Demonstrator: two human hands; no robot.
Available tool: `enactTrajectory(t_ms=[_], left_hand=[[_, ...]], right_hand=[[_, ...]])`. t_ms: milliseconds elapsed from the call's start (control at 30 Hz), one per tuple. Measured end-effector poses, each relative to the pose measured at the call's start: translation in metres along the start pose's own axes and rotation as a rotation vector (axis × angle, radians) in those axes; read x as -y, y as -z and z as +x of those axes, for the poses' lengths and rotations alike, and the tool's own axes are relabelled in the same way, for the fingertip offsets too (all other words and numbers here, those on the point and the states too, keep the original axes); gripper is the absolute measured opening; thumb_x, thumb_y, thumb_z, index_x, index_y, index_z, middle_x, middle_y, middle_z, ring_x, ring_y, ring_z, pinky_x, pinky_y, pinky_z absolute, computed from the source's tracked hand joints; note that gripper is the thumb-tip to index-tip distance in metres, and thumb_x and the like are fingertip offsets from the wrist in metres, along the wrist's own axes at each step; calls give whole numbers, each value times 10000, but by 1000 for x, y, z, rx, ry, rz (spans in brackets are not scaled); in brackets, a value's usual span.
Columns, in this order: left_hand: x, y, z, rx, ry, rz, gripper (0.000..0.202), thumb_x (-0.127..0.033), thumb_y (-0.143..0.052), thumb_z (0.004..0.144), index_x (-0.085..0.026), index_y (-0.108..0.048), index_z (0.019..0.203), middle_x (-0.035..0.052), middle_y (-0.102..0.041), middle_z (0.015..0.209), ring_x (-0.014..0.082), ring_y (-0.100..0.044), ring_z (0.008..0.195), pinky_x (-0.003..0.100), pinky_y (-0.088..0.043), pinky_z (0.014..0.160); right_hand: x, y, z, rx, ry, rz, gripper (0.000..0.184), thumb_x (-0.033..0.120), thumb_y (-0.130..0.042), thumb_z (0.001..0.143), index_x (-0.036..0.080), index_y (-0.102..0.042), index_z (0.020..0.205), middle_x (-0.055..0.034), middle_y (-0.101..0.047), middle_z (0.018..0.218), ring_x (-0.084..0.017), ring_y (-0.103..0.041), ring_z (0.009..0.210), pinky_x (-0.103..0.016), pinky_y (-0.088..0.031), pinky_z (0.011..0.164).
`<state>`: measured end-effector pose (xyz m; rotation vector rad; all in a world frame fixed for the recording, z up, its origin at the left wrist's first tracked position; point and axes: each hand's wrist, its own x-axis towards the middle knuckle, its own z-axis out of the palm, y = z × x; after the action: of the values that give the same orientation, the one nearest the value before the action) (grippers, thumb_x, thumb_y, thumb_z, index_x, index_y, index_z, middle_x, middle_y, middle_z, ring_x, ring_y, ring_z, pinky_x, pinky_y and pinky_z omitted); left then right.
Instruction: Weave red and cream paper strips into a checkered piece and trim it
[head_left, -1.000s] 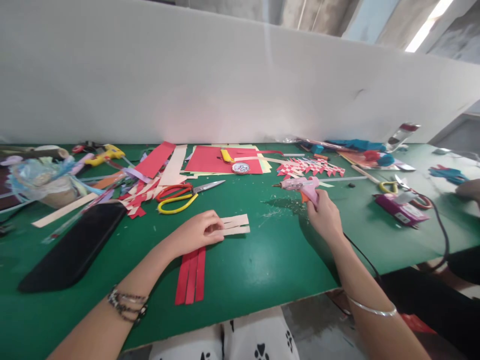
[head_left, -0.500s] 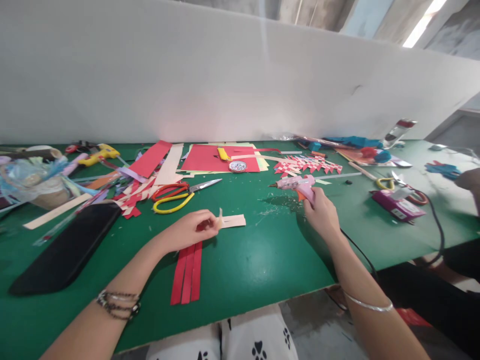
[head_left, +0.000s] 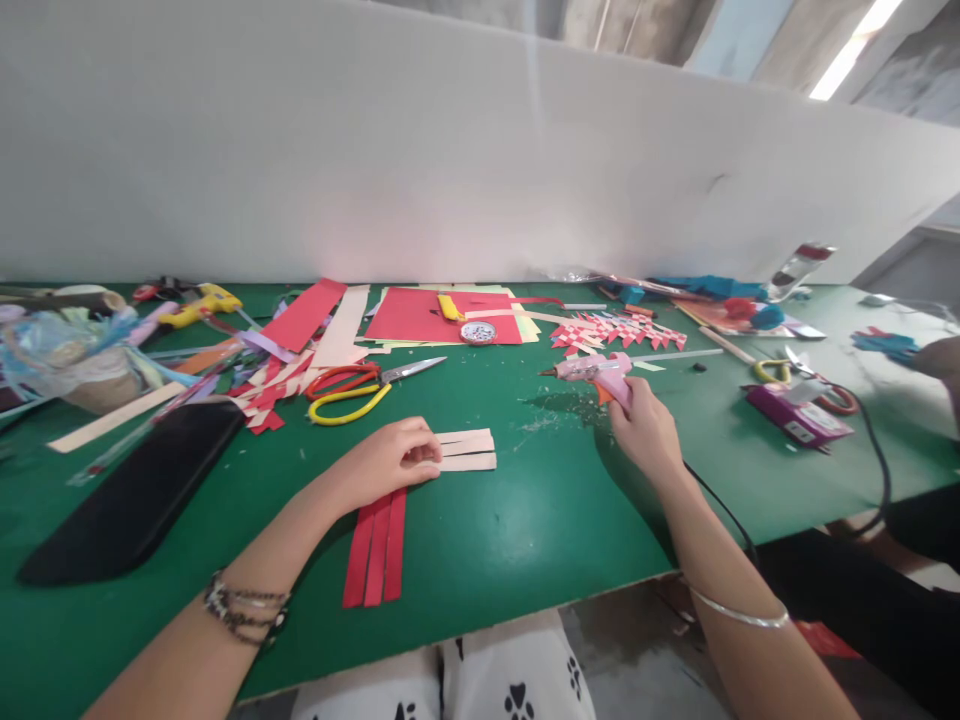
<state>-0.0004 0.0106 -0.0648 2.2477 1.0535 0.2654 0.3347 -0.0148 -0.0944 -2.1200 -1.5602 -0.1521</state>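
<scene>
My left hand (head_left: pixel 397 458) has its fingers curled and closed at the lowest of the cream paper strips (head_left: pixel 476 452), which lie side by side pointing right. Its fingertips touch that strip, and the palm hides the strips' left ends. Below my wrist, several red paper strips (head_left: pixel 375 550) run toward the table's front edge, their upper ends under the hand. My right hand (head_left: pixel 643 425) is wrapped round the handle of a pink hot glue gun (head_left: pixel 600 370). The gun's nozzle points left, just above the tabletop, and a clear glue stick (head_left: pixel 679 355) sticks out of its back.
Scissors (head_left: pixel 375 385) with red and yellow handles lie beyond my left hand. A black case (head_left: pixel 135 490) is at left. Coloured paper sheets (head_left: pixel 412 315) and woven red-and-cream pieces (head_left: pixel 622 330) lie behind. At right are a purple box (head_left: pixel 796 412), a cord and another person's arm.
The cream strip end that stood up at my left fingertips now lies flat, and my left fingers have lowered onto it. My right hand and the glue gun have hardly moved.
</scene>
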Motion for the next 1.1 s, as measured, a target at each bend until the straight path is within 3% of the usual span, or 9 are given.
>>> enactTrajectory(t_ms=[567, 767, 833, 967, 1100], left_hand=[[0, 5, -1, -73, -69, 208, 282, -374, -410, 863, -223, -649, 868, 29, -650, 898, 175, -576, 799, 261, -395, 697], [-4, 11, -8, -203, 83, 72, 278, -428, -440, 825, -202, -587, 756, -6, -629, 712, 148, -556, 637, 245, -397, 602], [-1, 13, -11, -187, 143, -15, 264, -432, -450, 808, -204, -565, 744, -17, -633, 667, 153, -568, 608, 249, -416, 597], [10, 19, -19, -91, 200, -174, 256, -443, -493, 768, -204, -585, 767, 6, -688, 781, 198, -630, 751, 280, -463, 688], [16, 22, -26, -118, 205, -177, 313, -474, -471, 782, -199, -619, 785, 10, -675, 839, 188, -608, 769, 275, -456, 702]], right_hand=[[-2, -2, 0, -29, 24, 48, 368, 269, -394, 772, 140, -502, 1100, -141, -641, 914, -248, -561, 728, -284, -353, 561], [-2, -1, 1, -10, 16, 90, 376, 280, -393, 764, 135, -500, 1093, -142, -637, 895, -249, -558, 714, -298, -363, 579], [-1, -1, 1, -15, 13, 101, 373, 290, -405, 754, 140, -506, 1079, -132, -634, 858, -238, -548, 681, -296, -361, 574], [-1, -1, 1, -21, 9, 121, 371, 338, -430, 737, 153, -510, 1048, -101, -617, 786, -209, -512, 610, -282, -350, 542], [3, -1, 0, 12, 14, 154, 353, 375, -471, 717, 170, -497, 1003, -54, -581, 726, -177, -477, 573, -267, -348, 531]])
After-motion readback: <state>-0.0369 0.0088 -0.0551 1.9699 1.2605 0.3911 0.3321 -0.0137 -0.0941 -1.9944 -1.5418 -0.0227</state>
